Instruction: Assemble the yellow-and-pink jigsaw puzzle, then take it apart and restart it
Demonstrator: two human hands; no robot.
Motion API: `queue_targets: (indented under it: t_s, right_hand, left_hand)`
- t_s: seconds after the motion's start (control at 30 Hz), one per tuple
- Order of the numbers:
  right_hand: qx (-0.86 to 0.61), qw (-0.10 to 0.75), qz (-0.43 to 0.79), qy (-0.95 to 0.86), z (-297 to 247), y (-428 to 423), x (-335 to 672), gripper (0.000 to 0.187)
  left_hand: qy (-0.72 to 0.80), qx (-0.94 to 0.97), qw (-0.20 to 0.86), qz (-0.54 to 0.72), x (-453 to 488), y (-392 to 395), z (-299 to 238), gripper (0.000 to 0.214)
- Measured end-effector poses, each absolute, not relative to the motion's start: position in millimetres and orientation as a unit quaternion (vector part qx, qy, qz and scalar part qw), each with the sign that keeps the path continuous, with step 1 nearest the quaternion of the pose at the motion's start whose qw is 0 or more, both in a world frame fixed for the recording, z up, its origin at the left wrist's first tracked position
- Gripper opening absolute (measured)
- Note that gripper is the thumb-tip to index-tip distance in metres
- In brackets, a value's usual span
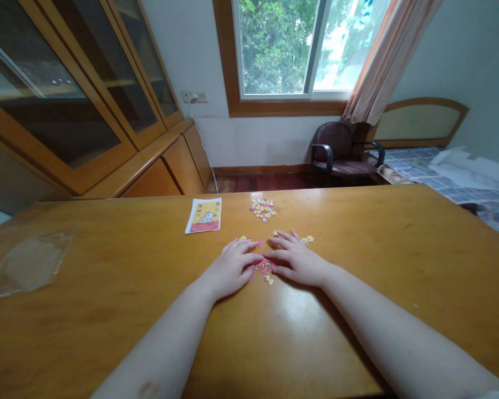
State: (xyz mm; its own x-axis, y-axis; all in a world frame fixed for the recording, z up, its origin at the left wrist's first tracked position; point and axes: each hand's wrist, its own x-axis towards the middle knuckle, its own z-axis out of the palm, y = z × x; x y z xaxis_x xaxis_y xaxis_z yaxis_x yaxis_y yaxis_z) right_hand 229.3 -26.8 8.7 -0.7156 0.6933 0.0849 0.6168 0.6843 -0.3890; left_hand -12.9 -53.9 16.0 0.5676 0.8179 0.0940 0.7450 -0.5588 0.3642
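Note:
My left hand (232, 266) and my right hand (294, 259) lie flat on the wooden table (108, 288), fingers stretched toward each other and fingertips nearly touching. Between and under the fingertips lie a few small red and yellow puzzle pieces (266, 268). Loose yellow pieces (307, 239) lie just beyond my right hand. A pile of several puzzle pieces (263, 209) sits farther back. A reference picture card (204, 215), yellow and red, lies to the left of the pile.
A clear plastic bag (29, 260) lies at the table's left. Wooden cabinets with glass doors (87, 100) line the left wall. Beyond the table stand a dark armchair (336, 149), a window, and a bed (453, 172) at right.

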Motion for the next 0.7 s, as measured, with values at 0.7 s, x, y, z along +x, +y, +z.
queue_targets:
  t_s: [0.7]
  right_hand:
    - [-0.354,0.084,0.185,-0.913,12.8,-29.5,227.0,0.050]
  left_hand:
    - [0.456,0.867,0.125,0.157,-16.7,-50.2,11.4,0.025]
